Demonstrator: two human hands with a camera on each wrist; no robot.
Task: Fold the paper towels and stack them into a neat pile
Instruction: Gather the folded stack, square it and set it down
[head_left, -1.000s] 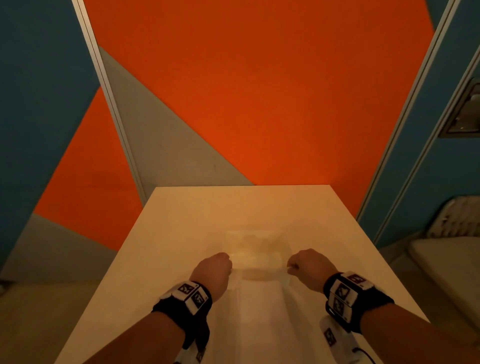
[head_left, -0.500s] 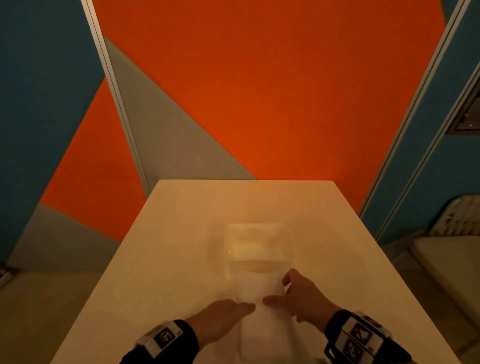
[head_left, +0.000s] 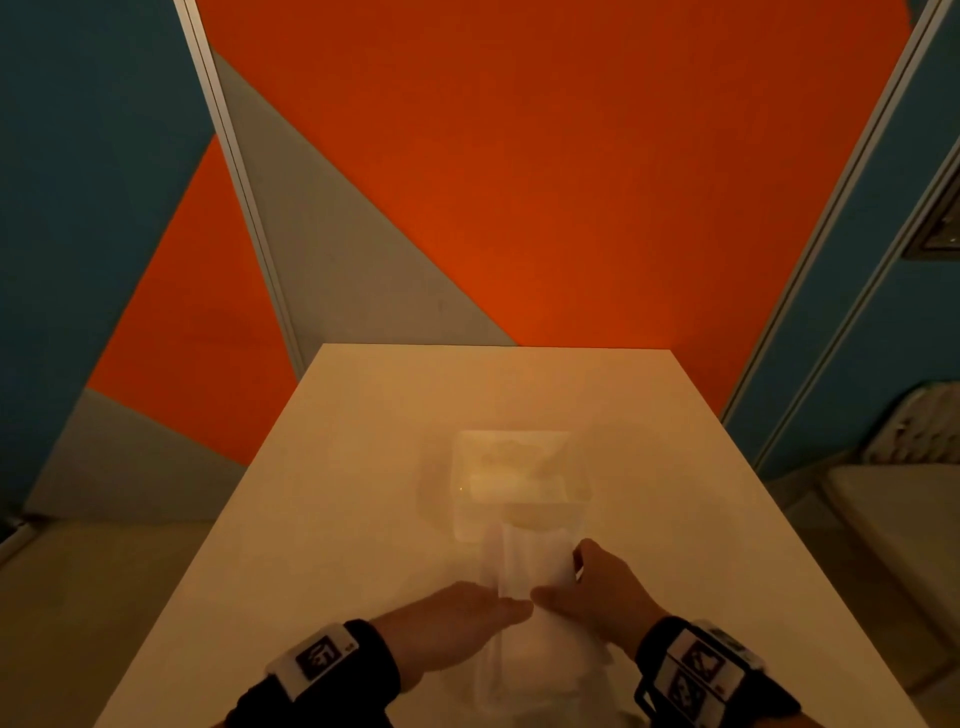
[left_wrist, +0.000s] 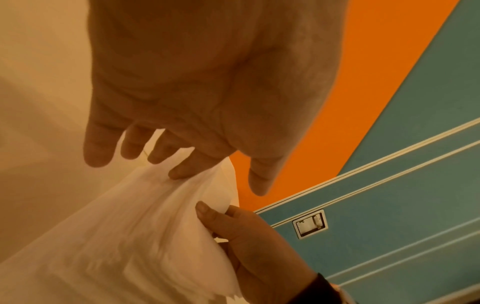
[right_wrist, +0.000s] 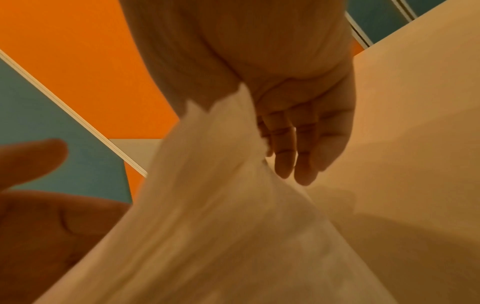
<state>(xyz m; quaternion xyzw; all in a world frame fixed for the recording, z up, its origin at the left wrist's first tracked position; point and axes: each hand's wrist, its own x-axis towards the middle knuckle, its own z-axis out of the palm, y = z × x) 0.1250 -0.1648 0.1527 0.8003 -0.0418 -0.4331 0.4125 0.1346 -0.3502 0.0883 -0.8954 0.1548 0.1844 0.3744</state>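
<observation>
- A pale table (head_left: 363, 467) fills the foreground under dim, warm light.
- Behind it stands an orange wall (head_left: 545, 156) with a grey wedge (head_left: 332, 260).
- Teal panels (head_left: 78, 182) flank both sides (pale trim strips edge them).
- A recessed metal latch (left_wrist: 309, 224) sits in one teal panel.

Both forearms reach forward over the near end of the table (head_left: 363, 467), each wrist wrapped in a dark band carrying black-and-white markers. The left hand (head_left: 457, 618) lies flat and low over the table, palm down, fingers (left_wrist: 182, 170) straight and slightly spread, its fingertips touching the left side of the paper towel (head_left: 524, 571). The right hand (head_left: 597, 592) sits just right of the left hand, its thumb and fingers curled round the paper towel and pinching it, thumb tip almost meeting the left fingertips, the paper bunched and lifted off the table.
</observation>
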